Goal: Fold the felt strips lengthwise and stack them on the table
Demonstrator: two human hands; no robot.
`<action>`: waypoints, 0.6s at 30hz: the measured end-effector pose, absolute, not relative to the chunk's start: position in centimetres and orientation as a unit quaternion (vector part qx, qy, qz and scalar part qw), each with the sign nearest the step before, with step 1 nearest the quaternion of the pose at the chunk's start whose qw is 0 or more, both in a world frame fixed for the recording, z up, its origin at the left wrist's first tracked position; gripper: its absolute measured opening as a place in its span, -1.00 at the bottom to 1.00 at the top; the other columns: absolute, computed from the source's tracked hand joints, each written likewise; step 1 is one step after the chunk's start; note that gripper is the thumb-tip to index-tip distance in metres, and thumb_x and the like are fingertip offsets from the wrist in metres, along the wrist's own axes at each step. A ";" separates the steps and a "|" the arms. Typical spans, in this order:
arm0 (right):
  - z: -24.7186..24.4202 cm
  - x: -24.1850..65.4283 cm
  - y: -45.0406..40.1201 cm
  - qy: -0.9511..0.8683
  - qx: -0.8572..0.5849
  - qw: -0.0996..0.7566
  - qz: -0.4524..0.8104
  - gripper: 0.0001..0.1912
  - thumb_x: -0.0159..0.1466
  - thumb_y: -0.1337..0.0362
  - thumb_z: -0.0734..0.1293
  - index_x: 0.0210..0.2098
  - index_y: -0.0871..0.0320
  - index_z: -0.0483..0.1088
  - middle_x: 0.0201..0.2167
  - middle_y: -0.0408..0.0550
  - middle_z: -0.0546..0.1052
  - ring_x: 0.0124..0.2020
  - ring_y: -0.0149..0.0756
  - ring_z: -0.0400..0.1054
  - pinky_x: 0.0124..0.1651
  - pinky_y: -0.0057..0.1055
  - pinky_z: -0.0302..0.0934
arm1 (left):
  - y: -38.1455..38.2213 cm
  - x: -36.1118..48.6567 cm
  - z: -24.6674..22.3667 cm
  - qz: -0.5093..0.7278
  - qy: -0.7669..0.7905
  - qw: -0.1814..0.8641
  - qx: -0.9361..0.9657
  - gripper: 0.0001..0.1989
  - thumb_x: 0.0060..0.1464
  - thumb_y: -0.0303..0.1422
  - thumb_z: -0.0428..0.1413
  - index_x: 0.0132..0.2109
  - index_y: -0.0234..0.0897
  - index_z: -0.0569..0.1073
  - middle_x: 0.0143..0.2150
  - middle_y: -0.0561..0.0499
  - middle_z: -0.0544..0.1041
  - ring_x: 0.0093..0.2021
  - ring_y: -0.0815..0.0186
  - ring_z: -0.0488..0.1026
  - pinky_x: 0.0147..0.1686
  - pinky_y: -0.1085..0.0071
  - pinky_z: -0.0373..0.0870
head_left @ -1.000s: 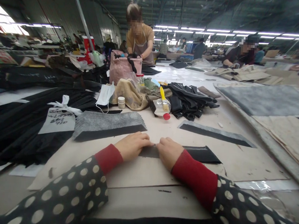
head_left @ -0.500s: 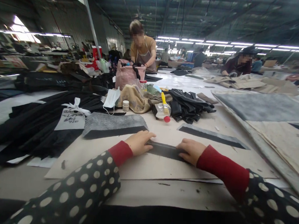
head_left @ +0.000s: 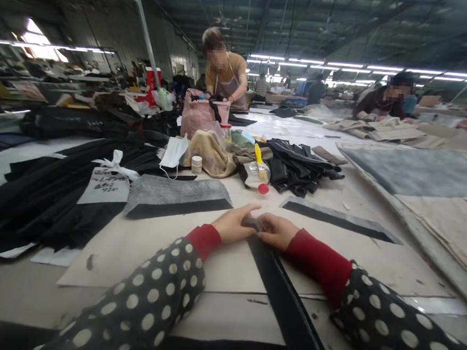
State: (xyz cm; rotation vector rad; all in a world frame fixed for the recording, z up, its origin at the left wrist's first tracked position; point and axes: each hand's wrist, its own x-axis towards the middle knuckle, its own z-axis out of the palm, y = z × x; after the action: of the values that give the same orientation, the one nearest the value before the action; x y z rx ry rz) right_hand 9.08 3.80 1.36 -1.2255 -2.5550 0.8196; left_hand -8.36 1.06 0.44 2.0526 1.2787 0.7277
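A long black fabric strip (head_left: 283,293) runs from my fingers towards me over the front edge of the work surface. My left hand (head_left: 234,224) grips its far end between thumb and fingers. Close beside it, my right hand (head_left: 278,230) pinches the same end, which looks bent up and greyish there. The fingertips of both hands nearly meet and partly hide that end. Under the hands lies a beige sheet (head_left: 152,252). A grey piece with a black band (head_left: 178,197) lies beyond my left hand, and a narrower similar piece (head_left: 338,218) beyond my right.
Black fabric (head_left: 56,200) with a handwritten tag (head_left: 105,186) is heaped at left. Further back are a face mask (head_left: 174,152), small jar (head_left: 196,165), yellow-handled brush (head_left: 259,161), black strips (head_left: 298,166) and pink bag (head_left: 203,114). A co-worker (head_left: 227,73) stands behind the bag.
My hands have come together at one end of the strip. Instead of lying crosswise between them, the strip now stretches lengthwise towards me.
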 end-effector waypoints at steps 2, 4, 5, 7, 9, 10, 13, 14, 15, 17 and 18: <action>0.7 9.2 3.8 -0.858 -0.412 0.127 0.280 -0.76 0.02 0.32 0.23 -0.28 0.22 0.32 -0.57 -0.19 0.30 -0.55 -0.45 0.16 -0.48 -0.50 0.06 | 1.1 -9.1 0.5 0.275 0.503 0.306 0.760 -0.40 -0.15 -0.40 0.07 0.11 -0.22 0.15 -0.34 0.08 0.37 -0.36 0.40 0.31 -0.29 0.47 0.26; 0.3 9.5 3.8 -0.858 -0.396 0.153 0.288 -0.74 0.02 0.34 0.22 -0.26 0.23 0.31 -0.51 -0.14 0.35 -0.50 -0.42 0.19 -0.42 -0.47 0.11 | 1.1 -9.6 0.6 0.271 0.507 0.321 0.752 -0.43 -0.14 -0.41 0.05 0.09 -0.25 0.19 -0.39 0.10 0.34 -0.42 0.43 0.28 -0.36 0.50 0.24; 0.2 9.7 3.8 -0.864 -0.381 0.168 0.283 -0.69 0.00 0.36 0.22 -0.22 0.25 0.31 -0.44 -0.09 0.38 -0.43 -0.38 0.22 -0.36 -0.44 0.14 | 1.2 -9.8 0.6 0.271 0.507 0.329 0.749 -0.46 -0.13 -0.42 0.04 0.08 -0.26 0.20 -0.41 0.11 0.33 -0.43 0.44 0.27 -0.38 0.51 0.23; 0.1 9.8 4.0 -0.879 -0.351 0.194 0.257 -0.58 -0.02 0.37 0.25 -0.13 0.29 0.28 -0.28 0.02 0.40 -0.28 -0.30 0.25 -0.21 -0.36 0.14 | 1.3 -9.8 0.6 0.271 0.510 0.334 0.745 -0.50 -0.12 -0.43 0.03 0.05 -0.27 0.24 -0.43 0.11 0.33 -0.44 0.44 0.27 -0.39 0.52 0.22; 0.2 9.7 4.3 -0.884 -0.344 0.206 0.239 -0.53 -0.01 0.34 0.26 -0.08 0.31 0.27 -0.22 0.08 0.39 -0.24 -0.27 0.24 -0.16 -0.32 0.12 | 1.4 -9.5 0.5 0.267 0.518 0.323 0.746 -0.54 -0.11 -0.43 0.02 0.02 -0.25 0.27 -0.41 0.10 0.34 -0.42 0.44 0.29 -0.39 0.52 0.22; 0.3 9.6 4.5 -0.882 -0.350 0.204 0.241 -0.56 0.01 0.32 0.25 -0.10 0.30 0.29 -0.25 0.07 0.40 -0.28 -0.28 0.25 -0.19 -0.33 0.13 | 1.4 -9.4 0.5 0.261 0.521 0.313 0.750 -0.55 -0.11 -0.43 0.02 0.01 -0.24 0.28 -0.40 0.10 0.35 -0.42 0.43 0.29 -0.38 0.52 0.22; 0.4 9.2 5.1 -0.871 -0.378 0.186 0.253 -0.72 0.07 0.32 0.21 -0.23 0.25 0.38 -0.38 -0.02 0.41 -0.43 -0.37 0.23 -0.33 -0.41 0.13 | 1.4 -9.0 0.4 0.247 0.524 0.266 0.770 -0.60 -0.12 -0.45 0.02 -0.05 -0.20 0.34 -0.37 0.10 0.39 -0.41 0.42 0.30 -0.38 0.50 0.22; 0.4 9.1 5.2 -0.871 -0.383 0.182 0.248 -0.76 0.06 0.34 0.21 -0.28 0.24 0.39 -0.41 -0.04 0.40 -0.45 -0.38 0.21 -0.35 -0.42 0.12 | 1.4 -9.0 0.4 0.247 0.526 0.246 0.776 -0.64 -0.12 -0.46 0.01 -0.10 -0.21 0.37 -0.36 0.09 0.39 -0.40 0.41 0.30 -0.37 0.50 0.22; 0.3 9.0 5.3 -0.873 -0.384 0.179 0.240 -0.78 0.05 0.36 0.21 -0.31 0.24 0.40 -0.44 -0.05 0.39 -0.45 -0.39 0.20 -0.36 -0.43 0.11 | 1.4 -8.9 0.4 0.249 0.528 0.227 0.780 -0.69 -0.12 -0.47 0.01 -0.15 -0.23 0.40 -0.35 0.07 0.39 -0.38 0.40 0.30 -0.36 0.49 0.23; 0.1 9.0 5.3 -0.879 -0.381 0.180 0.224 -0.80 0.03 0.40 0.22 -0.33 0.24 0.40 -0.44 -0.06 0.38 -0.44 -0.39 0.20 -0.35 -0.44 0.10 | 1.5 -8.8 0.4 0.256 0.534 0.198 0.781 -0.76 -0.11 -0.49 -0.01 -0.24 -0.28 0.43 -0.35 0.04 0.39 -0.36 0.39 0.30 -0.34 0.49 0.24; 0.0 9.0 5.3 -0.881 -0.378 0.182 0.219 -0.79 0.03 0.41 0.23 -0.33 0.24 0.40 -0.43 -0.06 0.38 -0.43 -0.38 0.20 -0.34 -0.44 0.10 | 1.5 -8.8 0.4 0.261 0.536 0.189 0.780 -0.78 -0.10 -0.51 -0.02 -0.27 -0.30 0.44 -0.36 0.03 0.39 -0.36 0.39 0.30 -0.32 0.48 0.24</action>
State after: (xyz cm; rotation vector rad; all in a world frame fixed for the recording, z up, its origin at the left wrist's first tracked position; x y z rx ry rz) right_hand 8.97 5.35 0.02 -1.0675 -2.4851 0.6190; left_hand -8.80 1.48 0.43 2.1943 1.5064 0.7328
